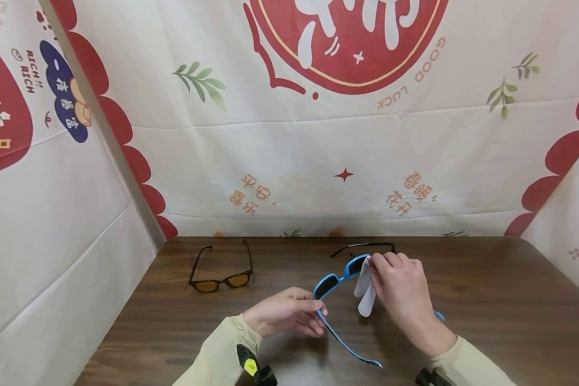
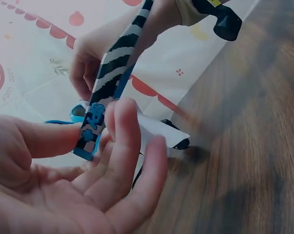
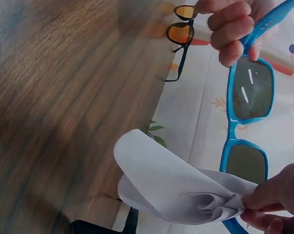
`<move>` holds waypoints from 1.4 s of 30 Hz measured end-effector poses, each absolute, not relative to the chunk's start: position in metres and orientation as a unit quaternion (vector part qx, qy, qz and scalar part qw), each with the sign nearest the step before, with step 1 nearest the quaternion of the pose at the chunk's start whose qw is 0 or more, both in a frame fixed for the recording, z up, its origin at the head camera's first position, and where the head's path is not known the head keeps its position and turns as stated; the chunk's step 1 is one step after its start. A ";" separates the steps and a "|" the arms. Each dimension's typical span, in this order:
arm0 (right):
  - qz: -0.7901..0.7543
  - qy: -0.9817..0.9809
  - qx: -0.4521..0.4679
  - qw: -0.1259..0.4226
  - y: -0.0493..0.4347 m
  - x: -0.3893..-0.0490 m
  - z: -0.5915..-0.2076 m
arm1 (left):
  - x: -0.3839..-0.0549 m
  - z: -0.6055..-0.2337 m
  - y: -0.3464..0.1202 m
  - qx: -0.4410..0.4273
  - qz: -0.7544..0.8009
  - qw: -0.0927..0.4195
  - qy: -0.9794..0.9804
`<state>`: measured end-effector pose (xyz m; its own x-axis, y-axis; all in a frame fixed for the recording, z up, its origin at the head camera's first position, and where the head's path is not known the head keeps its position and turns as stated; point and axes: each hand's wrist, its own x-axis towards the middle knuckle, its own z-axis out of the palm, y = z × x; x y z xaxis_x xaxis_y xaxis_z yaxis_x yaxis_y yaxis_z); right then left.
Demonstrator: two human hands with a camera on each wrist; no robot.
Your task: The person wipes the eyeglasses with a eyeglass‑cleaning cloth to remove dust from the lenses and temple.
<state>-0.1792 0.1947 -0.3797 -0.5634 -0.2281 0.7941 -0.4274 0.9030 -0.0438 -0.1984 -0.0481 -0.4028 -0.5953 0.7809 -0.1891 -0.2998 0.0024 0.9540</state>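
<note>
Blue-framed sunglasses (image 1: pixel 340 280) with dark lenses are held above the table, temples unfolded. My left hand (image 1: pixel 289 312) pinches them by the hinge corner between thumb and fingers; in the left wrist view that temple (image 2: pixel 113 63) shows a black-and-white striped pattern. My right hand (image 1: pixel 402 292) pinches a light grey cloth (image 3: pixel 161 180) at the other lens, and the cloth's loose end hangs down. In the right wrist view the cloth covers part of the lower lens (image 3: pixel 245 163), while the upper lens (image 3: pixel 253 87) is uncovered.
Black glasses with amber lenses (image 1: pixel 222 281) lie at the back left of the wooden table (image 1: pixel 164 332). Another dark-framed pair (image 1: pixel 362 246) lies behind my right hand, partly hidden. A printed white curtain (image 1: pixel 299 155) stands along the back edge and sides.
</note>
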 end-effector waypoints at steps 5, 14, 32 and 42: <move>0.117 -0.856 0.207 0.459 0.195 -0.184 -0.380 | -0.197 -0.400 -0.045 0.214 0.675 0.389 0.590; 0.141 -0.850 0.285 0.421 0.192 -0.189 -0.379 | -0.197 -0.392 -0.046 0.233 0.667 0.397 0.586; 0.152 -0.874 0.201 0.415 0.196 -0.187 -0.384 | -0.195 -0.395 -0.044 0.209 0.662 0.405 0.595; 0.218 -0.829 0.322 0.401 0.196 -0.192 -0.389 | -0.192 -0.400 -0.043 0.212 0.661 0.410 0.592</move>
<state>-0.1919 0.1964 -0.3892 -0.4711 -0.3598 0.8054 -0.7097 0.6968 -0.1039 -0.1918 -0.0428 -0.4002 -0.5742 0.7924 -0.2059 -0.2910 0.0375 0.9560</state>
